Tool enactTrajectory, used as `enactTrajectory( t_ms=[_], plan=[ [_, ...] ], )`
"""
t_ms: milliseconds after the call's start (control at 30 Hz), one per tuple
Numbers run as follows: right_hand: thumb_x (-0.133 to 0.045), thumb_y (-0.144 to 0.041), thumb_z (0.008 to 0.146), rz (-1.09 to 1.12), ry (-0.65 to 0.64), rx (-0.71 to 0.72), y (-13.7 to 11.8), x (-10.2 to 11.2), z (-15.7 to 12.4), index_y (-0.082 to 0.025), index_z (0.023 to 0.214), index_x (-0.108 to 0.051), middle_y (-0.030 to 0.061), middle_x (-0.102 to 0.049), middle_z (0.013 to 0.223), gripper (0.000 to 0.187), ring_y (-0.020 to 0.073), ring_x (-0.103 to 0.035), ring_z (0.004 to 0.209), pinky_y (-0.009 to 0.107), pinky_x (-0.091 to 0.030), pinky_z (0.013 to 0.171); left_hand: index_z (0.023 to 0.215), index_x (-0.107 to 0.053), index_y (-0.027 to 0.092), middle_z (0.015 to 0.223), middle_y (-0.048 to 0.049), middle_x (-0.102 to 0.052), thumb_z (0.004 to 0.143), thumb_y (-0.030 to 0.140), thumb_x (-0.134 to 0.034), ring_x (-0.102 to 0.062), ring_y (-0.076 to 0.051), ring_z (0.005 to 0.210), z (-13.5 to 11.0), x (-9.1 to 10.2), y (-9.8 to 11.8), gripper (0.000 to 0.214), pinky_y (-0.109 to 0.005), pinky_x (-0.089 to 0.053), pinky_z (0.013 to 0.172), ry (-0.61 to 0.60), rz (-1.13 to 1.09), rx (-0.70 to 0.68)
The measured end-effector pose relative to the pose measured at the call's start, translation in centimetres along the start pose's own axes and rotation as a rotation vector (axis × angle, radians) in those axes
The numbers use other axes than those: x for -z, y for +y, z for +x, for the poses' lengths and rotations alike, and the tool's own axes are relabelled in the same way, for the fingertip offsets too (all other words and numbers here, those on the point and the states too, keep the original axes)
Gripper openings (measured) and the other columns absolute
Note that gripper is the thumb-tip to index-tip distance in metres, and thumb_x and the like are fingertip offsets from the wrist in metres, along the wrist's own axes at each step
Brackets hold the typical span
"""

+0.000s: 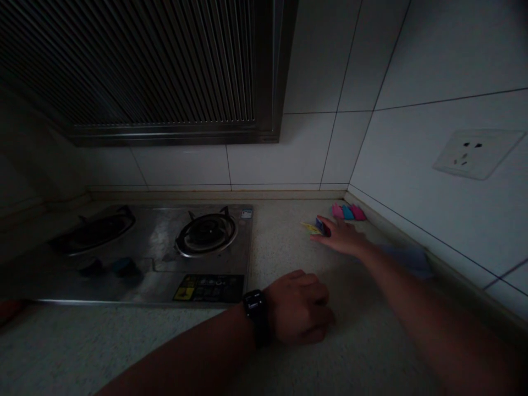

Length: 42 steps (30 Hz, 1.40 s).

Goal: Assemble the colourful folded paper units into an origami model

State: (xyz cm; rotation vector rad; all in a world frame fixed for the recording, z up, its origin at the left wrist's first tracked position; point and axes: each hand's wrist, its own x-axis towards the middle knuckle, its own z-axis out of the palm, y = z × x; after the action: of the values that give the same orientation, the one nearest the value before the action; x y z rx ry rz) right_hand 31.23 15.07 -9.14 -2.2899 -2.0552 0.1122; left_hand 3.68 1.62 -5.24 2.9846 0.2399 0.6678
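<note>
My right hand (342, 235) reaches out over the speckled countertop (289, 258) toward the back corner. Its fingers pinch a small dark blue object (320, 225) that lies against a small yellow piece (309, 227). Just beyond them, three small pieces, two pink (337, 211) and one teal (347, 212), sit in a row by the wall. My left hand (300, 308), with a black watch on the wrist, rests on the counter with the fingers curled under; nothing shows in it.
A steel gas hob (157, 258) with two burners fills the left of the counter, under a ribbed range hood (165, 71). White tiled walls meet in the corner. A wall socket (474, 154) is on the right wall. A pale cloth (412, 258) lies by the right wall.
</note>
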Motion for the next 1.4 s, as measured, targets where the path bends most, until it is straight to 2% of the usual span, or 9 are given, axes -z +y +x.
enactTrajectory(
  t_ms=[100, 233, 333, 433, 500, 600, 967, 1200, 1400],
  plan=[
    [-0.044, -0.097, 0.068, -0.004, -0.031, 0.016, -1.1, 0.0, -0.4, -0.053, 0.151, -0.026, 0.007, -0.016, 0.153, 0.096, 0.0459, -0.028, 0.13, 0.074, -0.023, 0.09, 0.103, -0.067, 0.022, 0.101, -0.0022, -0.054, 0.093, 0.039, -0.051, -0.044, -0.017, 0.095, 0.0, -0.1, 0.0, 0.025, -0.036, -0.035, 0.081, -0.006, -0.018, -0.011],
    [-0.054, -0.073, 0.084, 0.008, -0.007, 0.13, -1.8, 0.5, -1.1, -0.044, 0.147, -0.041, 0.0058, -0.035, 0.142, 0.07, 0.0375, -0.035, 0.123, 0.069, -0.031, 0.09, 0.101, -0.068, 0.022, 0.099, -0.0018, -0.055, 0.092, 0.038, -0.052, -0.044, -0.016, 0.093, -0.1, -0.2, -0.2, 0.025, -0.035, -0.036, 0.08, 0.016, -0.04, -0.005],
    [-0.057, -0.052, 0.09, 0.035, 0.028, 0.295, -2.2, 1.0, -1.7, -0.038, 0.145, -0.047, 0.0031, -0.038, 0.141, 0.058, 0.0287, -0.04, 0.12, 0.058, -0.038, 0.097, 0.103, -0.067, 0.022, 0.098, -0.0016, -0.055, 0.092, 0.039, -0.051, -0.044, -0.016, 0.092, -0.2, -0.4, -0.4, 0.026, -0.035, -0.035, 0.08, 0.019, -0.047, 0.006],
    [-0.056, -0.035, 0.09, 0.075, 0.056, 0.494, -2.7, 1.4, -2.4, -0.037, 0.147, -0.044, -0.0011, -0.039, 0.142, 0.058, 0.0183, -0.044, 0.12, 0.04, -0.042, 0.102, 0.106, -0.067, 0.023, 0.097, -0.0019, -0.056, 0.092, 0.038, -0.052, -0.045, -0.016, 0.09, -0.4, -0.5, -0.5, 0.026, -0.035, -0.035, 0.08, 0.033, -0.086, 0.013],
    [-0.055, -0.031, 0.091, 0.097, 0.072, 0.601, -3.0, 1.5, -2.8, -0.04, 0.148, -0.04, -0.0049, -0.04, 0.141, 0.06, 0.0125, -0.045, 0.121, 0.03, -0.041, 0.104, 0.107, -0.067, 0.024, 0.096, -0.002, -0.056, 0.09, 0.037, -0.053, -0.046, -0.016, 0.09, -0.5, -0.5, -0.5, 0.026, -0.035, -0.036, 0.082, 0.025, -0.118, 0.029],
    [-0.053, -0.029, 0.092, 0.118, 0.11, 0.663, -3.3, 1.5, -3.2, -0.042, 0.147, -0.04, -0.0066, -0.045, 0.136, 0.058, 0.0097, -0.048, 0.117, 0.025, -0.041, 0.101, 0.106, -0.068, 0.024, 0.093, -0.0014, -0.057, 0.089, 0.035, -0.055, -0.047, -0.016, 0.09, -0.5, -0.3, -0.4, 0.024, -0.035, -0.036, 0.082, 0.023, -0.148, 0.047],
    [-0.054, -0.025, 0.089, 0.207, 0.175, 0.633, -3.8, 1.7, -3.3, -0.032, 0.136, -0.058, 0.0011, -0.051, 0.127, 0.047, 0.0154, -0.055, 0.103, 0.033, -0.046, 0.087, 0.103, -0.068, 0.021, 0.089, -0.0009, -0.057, 0.088, 0.029, -0.055, -0.046, -0.015, 0.085, -0.6, 0.2, -0.7, 0.021, -0.033, -0.035, 0.078, 0.063, -0.175, 0.075],
    [-0.063, -0.023, 0.085, 0.487, 0.223, 0.604, -3.5, 2.0, -2.8, -0.017, 0.128, -0.062, 0.0055, -0.053, 0.128, 0.043, 0.0126, -0.054, 0.109, 0.03, -0.045, 0.098, 0.101, -0.066, 0.02, 0.087, -0.0009, -0.057, 0.088, 0.027, -0.054, -0.046, -0.015, 0.083, -0.8, 0.5, -0.8, 0.02, -0.032, -0.035, 0.078, 0.078, -0.176, 0.081],
    [-0.063, -0.018, 0.087, 0.769, 0.228, 0.448, -3.8, 2.5, -2.5, -0.008, 0.13, -0.06, 0.012, -0.053, 0.129, 0.044, 0.0148, -0.054, 0.117, 0.034, -0.041, 0.107, 0.102, -0.066, 0.02, 0.089, -0.0007, -0.059, 0.089, 0.028, -0.052, -0.049, -0.014, 0.085, -0.8, 0.4, -0.7, 0.021, -0.032, -0.036, 0.08, 0.072, -0.19, 0.081]
  ],
)
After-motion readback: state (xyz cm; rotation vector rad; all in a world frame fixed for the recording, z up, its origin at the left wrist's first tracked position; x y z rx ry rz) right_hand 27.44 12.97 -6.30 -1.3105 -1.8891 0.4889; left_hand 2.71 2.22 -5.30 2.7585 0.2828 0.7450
